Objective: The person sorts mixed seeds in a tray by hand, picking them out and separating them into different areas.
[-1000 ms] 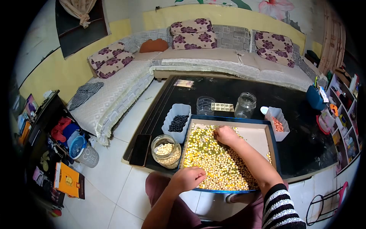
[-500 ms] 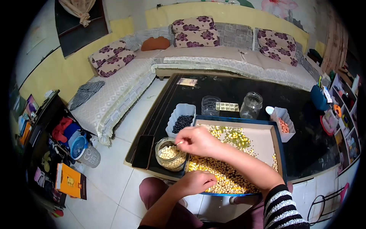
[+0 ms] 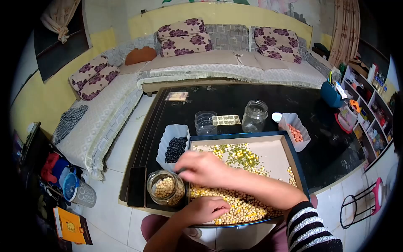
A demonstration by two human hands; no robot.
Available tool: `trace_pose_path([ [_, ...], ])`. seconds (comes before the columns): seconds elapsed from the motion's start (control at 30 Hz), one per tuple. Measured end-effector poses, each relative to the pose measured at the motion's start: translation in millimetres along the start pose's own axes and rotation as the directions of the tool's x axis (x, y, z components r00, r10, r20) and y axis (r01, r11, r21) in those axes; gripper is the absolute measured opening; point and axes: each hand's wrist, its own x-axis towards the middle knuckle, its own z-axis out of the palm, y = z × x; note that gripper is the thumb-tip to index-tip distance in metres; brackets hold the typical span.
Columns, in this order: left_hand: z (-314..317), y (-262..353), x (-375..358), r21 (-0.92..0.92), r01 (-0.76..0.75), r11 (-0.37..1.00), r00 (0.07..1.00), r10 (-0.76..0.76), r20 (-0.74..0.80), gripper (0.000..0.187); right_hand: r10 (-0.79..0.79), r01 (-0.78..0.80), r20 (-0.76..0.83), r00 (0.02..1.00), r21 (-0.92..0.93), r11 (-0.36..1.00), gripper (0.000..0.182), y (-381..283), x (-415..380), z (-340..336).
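A blue-rimmed tray [image 3: 295,156] lies on the black glass table [image 3: 256,94], holding pale soybeans and yellow kernels [image 3: 241,203] near me and green beans [image 3: 239,153] farther back. My right hand [image 3: 202,168] reaches left across the tray, its fingertips drawn together just above the glass jar of soybeans [image 3: 165,188], beside the white tub of black beans [image 3: 174,147]. Whether a bean sits between the fingers does not show. My left hand [image 3: 206,208] rests curled on the beans at the tray's near edge.
Behind the tray stand an empty glass jar [image 3: 254,115], a clear plastic cup [image 3: 205,122] and a white tub of reddish beans [image 3: 295,132]. A dark phone [image 3: 136,187] lies left of the soybean jar. A sofa [image 3: 218,63] wraps the far side; a cluttered shelf [image 3: 369,105] stands right.
My right hand left the middle of the tray, carried a pinched bean to the soybean jar, and now hovers lower at its rim. The left hand stayed put. The view shifted right.
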Motion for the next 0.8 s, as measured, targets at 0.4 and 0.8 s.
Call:
trace_pose_path([
  [0.4, -2.9, -6.1, -10.5, 0.057, 0.083, 0.995, 0.996, -0.084, 0.014, 0.016, 0.470, -0.426, 0.036, 0.882, -0.365, 0.828, 0.012, 125.9, -62.4, -27.8],
  [0.8, 1.3, -8.6, -16.0, 0.200, 0.064, 0.978, 0.998, -0.061, -0.019, 0.016, 0.536, -0.480, 0.023, 0.844, -0.417, 0.772, 0.011, 124.4, -53.8, -35.6],
])
